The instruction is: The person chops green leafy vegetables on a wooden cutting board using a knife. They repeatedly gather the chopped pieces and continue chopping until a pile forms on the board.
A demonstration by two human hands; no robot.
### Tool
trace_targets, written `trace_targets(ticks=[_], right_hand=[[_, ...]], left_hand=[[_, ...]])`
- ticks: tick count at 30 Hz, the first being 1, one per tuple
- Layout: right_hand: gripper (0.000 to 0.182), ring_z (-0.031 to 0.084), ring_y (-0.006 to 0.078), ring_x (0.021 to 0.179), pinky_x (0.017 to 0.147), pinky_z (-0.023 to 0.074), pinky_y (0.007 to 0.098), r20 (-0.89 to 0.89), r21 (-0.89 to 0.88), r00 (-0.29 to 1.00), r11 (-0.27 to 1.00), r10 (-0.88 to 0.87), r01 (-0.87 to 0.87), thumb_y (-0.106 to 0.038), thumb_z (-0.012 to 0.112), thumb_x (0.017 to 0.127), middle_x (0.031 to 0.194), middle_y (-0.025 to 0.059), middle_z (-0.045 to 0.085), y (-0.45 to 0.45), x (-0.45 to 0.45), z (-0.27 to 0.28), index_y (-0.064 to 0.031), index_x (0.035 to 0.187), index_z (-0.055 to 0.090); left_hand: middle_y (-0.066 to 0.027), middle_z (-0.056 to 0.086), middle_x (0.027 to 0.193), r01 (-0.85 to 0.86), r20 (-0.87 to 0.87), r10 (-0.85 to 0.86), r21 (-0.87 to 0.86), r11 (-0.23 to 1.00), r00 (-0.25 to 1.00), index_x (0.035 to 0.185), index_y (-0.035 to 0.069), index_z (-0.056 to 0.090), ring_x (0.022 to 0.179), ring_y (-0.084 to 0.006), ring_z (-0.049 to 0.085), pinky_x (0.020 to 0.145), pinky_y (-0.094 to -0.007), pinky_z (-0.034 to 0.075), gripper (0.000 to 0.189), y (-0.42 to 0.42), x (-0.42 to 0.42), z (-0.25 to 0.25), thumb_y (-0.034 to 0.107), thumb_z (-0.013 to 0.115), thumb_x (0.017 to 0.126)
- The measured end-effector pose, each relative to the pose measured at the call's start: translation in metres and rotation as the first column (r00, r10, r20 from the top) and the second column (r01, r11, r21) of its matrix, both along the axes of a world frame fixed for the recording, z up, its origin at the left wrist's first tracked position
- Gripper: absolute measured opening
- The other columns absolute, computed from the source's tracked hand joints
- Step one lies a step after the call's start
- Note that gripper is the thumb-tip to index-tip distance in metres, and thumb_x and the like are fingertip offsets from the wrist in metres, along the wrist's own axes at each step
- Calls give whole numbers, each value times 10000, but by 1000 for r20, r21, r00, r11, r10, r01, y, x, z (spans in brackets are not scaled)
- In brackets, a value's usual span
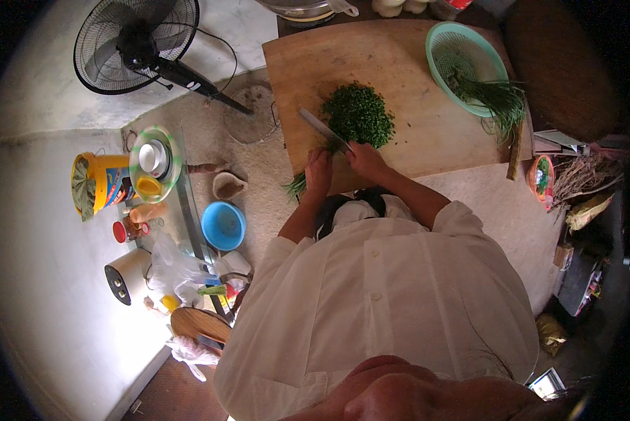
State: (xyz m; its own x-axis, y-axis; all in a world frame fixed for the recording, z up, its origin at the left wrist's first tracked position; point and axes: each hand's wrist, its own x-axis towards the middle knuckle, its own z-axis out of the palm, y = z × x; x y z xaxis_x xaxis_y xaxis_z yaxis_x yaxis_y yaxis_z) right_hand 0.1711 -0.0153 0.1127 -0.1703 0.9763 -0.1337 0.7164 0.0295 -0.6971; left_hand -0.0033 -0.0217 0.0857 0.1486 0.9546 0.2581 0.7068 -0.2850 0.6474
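Observation:
My right hand (365,160) is closed around the handle of a kitchen knife (323,128), whose wide metal blade points up and left over the wooden board (420,142). Close beside the blade, my left hand (319,166) grips a bunch of green chives (295,185); the long ends stick out to its left, over the board's near edge. A heap of finely chopped greens (359,113) lies just beyond the knife. At the board's far right, a pale green plastic colander (441,68) holds more long uncut chives (496,102), which hang over its rim.
A black standing fan (136,47) is at the upper left. Left of me, a glass-topped table (188,210) bears bowls, jars and plastic bags, with a blue basin (223,226) near it. A lidded pan (299,9) stands beyond the board. Dry twigs (583,179) lie at the right.

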Motion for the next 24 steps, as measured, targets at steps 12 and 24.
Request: trace_targets(ticks=[12, 24], right_hand=[[205, 601, 476, 703, 617, 463, 580, 106, -96, 992, 993, 75, -65, -205, 555, 888, 701, 269, 603, 0, 1, -3, 0, 887, 541], [204, 594, 491, 759, 678, 470, 568, 34, -8, 999, 1000, -15, 15, -181, 559, 873, 792, 284, 614, 6, -6, -17, 23, 886, 561]], left_hand=[[-119, 620, 967, 9, -39, -7, 36, 999, 999, 844, 37, 620, 903, -332, 579, 760, -424, 505, 42, 3, -3, -7, 39, 592, 812], [-128, 602, 946, -2, -33, 4, 40, 999, 999, 832, 33, 602, 897, -349, 567, 746, -449, 498, 29, 0, 0, -8, 52, 597, 811]])
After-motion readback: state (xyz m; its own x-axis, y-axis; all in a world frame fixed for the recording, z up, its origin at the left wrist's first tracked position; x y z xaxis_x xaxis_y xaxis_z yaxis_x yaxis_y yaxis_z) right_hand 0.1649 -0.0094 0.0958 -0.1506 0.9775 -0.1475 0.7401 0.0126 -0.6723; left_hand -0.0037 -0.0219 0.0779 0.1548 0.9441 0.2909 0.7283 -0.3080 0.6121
